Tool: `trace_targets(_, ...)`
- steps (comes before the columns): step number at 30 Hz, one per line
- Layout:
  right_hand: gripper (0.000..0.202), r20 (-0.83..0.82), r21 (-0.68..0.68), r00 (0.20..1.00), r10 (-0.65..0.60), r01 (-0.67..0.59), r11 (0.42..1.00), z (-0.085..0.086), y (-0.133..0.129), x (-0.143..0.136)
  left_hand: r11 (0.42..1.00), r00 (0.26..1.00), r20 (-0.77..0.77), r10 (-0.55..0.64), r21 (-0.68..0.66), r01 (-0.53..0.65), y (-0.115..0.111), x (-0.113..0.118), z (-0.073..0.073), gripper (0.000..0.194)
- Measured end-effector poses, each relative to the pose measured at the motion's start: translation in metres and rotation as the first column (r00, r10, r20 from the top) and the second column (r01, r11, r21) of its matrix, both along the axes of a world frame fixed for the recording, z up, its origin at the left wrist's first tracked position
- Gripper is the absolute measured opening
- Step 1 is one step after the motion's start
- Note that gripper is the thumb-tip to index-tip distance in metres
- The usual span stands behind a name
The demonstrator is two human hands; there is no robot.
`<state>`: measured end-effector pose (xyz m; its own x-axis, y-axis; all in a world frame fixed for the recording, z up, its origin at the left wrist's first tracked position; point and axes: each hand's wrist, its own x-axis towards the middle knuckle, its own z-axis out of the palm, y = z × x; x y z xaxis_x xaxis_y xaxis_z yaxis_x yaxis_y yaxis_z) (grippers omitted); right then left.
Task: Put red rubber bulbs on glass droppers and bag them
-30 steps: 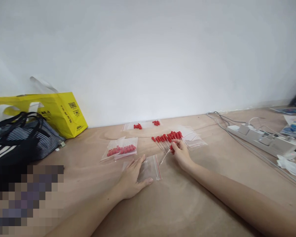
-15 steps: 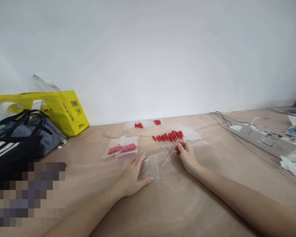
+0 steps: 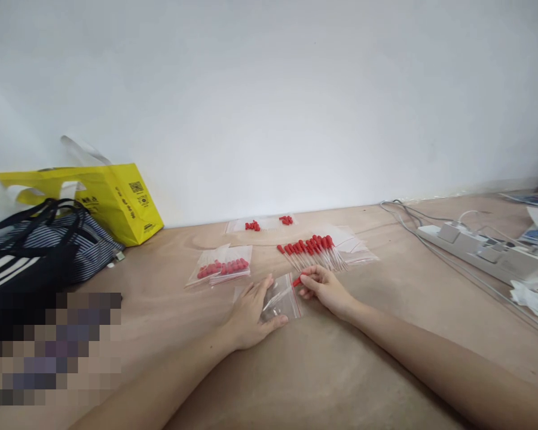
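My left hand (image 3: 252,316) lies flat with fingers spread on a clear zip bag (image 3: 291,303), holding it down on the table. My right hand (image 3: 323,291) pinches a dropper (image 3: 297,280) by its red rubber bulb at the bag's right edge. Its thin clear tube points left over the bag and seems to be inside the mouth. Just beyond my right hand lies a row of several droppers (image 3: 311,248) with red bulbs facing away from me. Packed zip bags with red bulbs (image 3: 224,270) lie beyond my left hand.
Against the wall lies another clear bag with red-bulbed droppers (image 3: 269,224). Flat zip bags (image 3: 352,242) are stacked behind the dropper row. A power strip (image 3: 479,254) with cables stands at right. A yellow bag (image 3: 130,206) and a dark striped bag (image 3: 92,251) occupy the left.
My right hand has moved left with the dropper, bringing its tube from beside the bag to the bag's mouth. My left hand and the bag have shifted slightly right.
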<state>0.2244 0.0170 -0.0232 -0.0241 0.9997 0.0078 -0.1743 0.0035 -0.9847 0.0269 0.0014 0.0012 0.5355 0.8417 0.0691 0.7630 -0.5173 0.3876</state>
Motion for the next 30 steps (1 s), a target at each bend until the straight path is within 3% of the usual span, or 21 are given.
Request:
trace_targets(4,0.028,0.242,0.004,0.943,0.229,-0.237,0.971,0.002,0.001,0.007,0.999,0.998,0.047,-0.036,0.009,0.036,0.001,0.009,-0.002,0.077)
trace_targets(8,0.024,0.306,-0.016,0.899,0.313,-0.324,0.946,0.003,0.004,0.012,0.999,0.992,0.117,-0.035,0.010,0.034,0.000,0.011,-0.002,0.075)
trace_targets(12,0.018,0.316,-0.025,0.910,0.268,-0.275,0.961,0.005,0.005,0.017,0.998,0.981,0.192,-0.034,0.055,0.024,0.002,-0.005,0.003,0.061)
trace_targets(17,0.017,0.318,-0.004,0.922,0.221,-0.232,0.973,0.002,0.008,0.020,0.997,0.991,0.108,-0.081,0.021,0.079,0.002,-0.035,0.008,0.044)
trace_targets(21,0.016,0.378,0.123,0.913,0.154,-0.215,0.969,-0.004,0.011,0.012,0.999,0.995,0.101,-0.026,0.025,0.024,-0.002,-0.037,0.007,0.040)
trace_targets(24,0.013,0.499,0.243,0.858,0.118,-0.269,0.932,-0.005,0.011,0.011,0.998,0.992,0.126,0.002,0.064,-0.011,-0.004,-0.033,0.004,0.038)
trace_targets(27,0.017,0.576,0.213,0.787,0.222,-0.407,0.888,0.002,0.016,0.019,0.997,0.990,0.139,0.004,0.074,-0.015,-0.004,-0.030,0.003,0.037)
trace_targets(29,0.019,0.650,0.158,0.736,0.188,-0.373,0.914,0.011,0.027,0.026,0.997,0.991,0.132,0.002,0.076,-0.012,-0.005,-0.030,0.004,0.036)
trace_targets(30,0.017,0.705,0.151,0.701,0.108,-0.297,0.943,0.016,0.034,0.028,0.996,0.992,0.125,-0.002,0.084,-0.008,-0.005,-0.030,0.004,0.036)
